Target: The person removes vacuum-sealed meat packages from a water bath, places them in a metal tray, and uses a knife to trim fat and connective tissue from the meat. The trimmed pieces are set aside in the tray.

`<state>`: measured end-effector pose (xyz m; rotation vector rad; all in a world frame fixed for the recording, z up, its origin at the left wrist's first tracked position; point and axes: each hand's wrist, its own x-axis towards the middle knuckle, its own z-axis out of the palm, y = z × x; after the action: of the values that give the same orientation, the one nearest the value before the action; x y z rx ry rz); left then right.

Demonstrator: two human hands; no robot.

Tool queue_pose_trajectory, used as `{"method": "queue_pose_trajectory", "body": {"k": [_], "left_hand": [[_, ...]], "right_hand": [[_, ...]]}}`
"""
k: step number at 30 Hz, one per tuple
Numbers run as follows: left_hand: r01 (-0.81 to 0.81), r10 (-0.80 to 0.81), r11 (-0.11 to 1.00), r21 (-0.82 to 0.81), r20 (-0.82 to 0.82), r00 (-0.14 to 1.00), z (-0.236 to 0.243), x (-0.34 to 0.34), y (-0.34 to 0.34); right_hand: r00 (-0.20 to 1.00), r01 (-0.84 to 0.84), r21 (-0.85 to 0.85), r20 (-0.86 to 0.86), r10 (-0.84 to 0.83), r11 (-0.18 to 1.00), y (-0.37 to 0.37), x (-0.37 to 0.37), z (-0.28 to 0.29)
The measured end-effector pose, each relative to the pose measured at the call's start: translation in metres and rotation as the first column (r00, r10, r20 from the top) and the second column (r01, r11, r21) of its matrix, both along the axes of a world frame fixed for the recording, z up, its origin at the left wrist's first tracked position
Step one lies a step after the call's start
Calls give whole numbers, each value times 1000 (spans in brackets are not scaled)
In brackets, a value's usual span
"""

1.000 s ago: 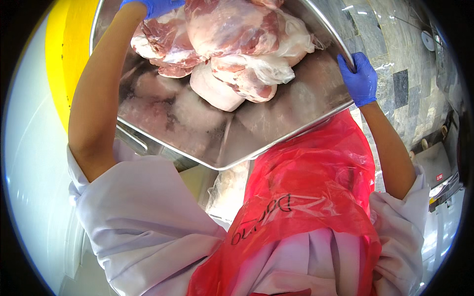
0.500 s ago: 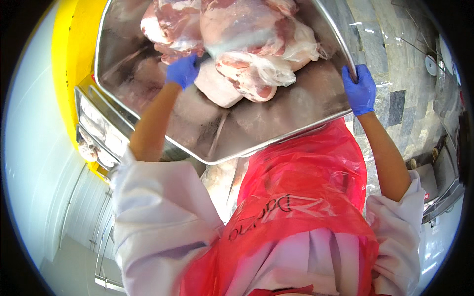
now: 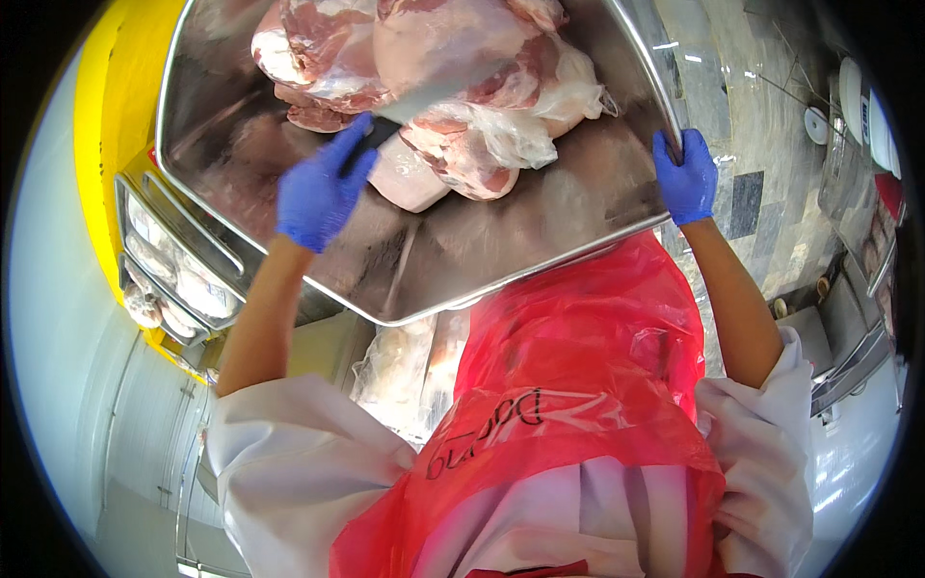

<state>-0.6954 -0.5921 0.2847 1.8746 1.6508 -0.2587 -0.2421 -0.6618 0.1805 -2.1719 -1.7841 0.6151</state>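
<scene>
A deep stainless steel tub [image 3: 540, 207] with a rolled rim spreads before me. Large cuts of raw meat [image 3: 443, 48], pink with white fat, are heaped in its far half. My left hand [image 3: 323, 188], in a blue glove, is closed round the black handle of a knife [image 3: 424, 98]; the blade, smeared by motion, points up and right across the meat. The knife's tip is hard to make out. On the right, my right hand [image 3: 686, 178], also blue-gloved, grips the tub's rim, its fingers hooked over the edge.
Metal trays [image 3: 178, 260] with packed pale meat stand at the left, beside a yellow border [image 3: 120, 96]. Under the tub's near edge lies clear plastic wrap [image 3: 409, 371]. Grey tiled floor [image 3: 742, 154] extends at right, with metal equipment [image 3: 848, 313] beyond.
My left hand has drawn back toward me and left, keeping the knife. The tub, the meat and my right hand sit slightly further left in the view.
</scene>
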Motion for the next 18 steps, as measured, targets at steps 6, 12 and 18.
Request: {"method": "queue_pose_trajectory", "body": {"k": [6, 12, 18], "left_hand": [[479, -418, 873, 91, -366, 832, 54, 50, 124], [713, -654, 692, 113, -322, 685, 67, 128, 198], [755, -736, 624, -202, -476, 481, 91, 190, 220]], "right_hand": [[999, 19, -7, -46, -19, 1000, 0, 0, -1], [997, 37, 22, -72, -35, 999, 3, -2, 3], [999, 24, 19, -39, -24, 1000, 2, 1, 1]]}}
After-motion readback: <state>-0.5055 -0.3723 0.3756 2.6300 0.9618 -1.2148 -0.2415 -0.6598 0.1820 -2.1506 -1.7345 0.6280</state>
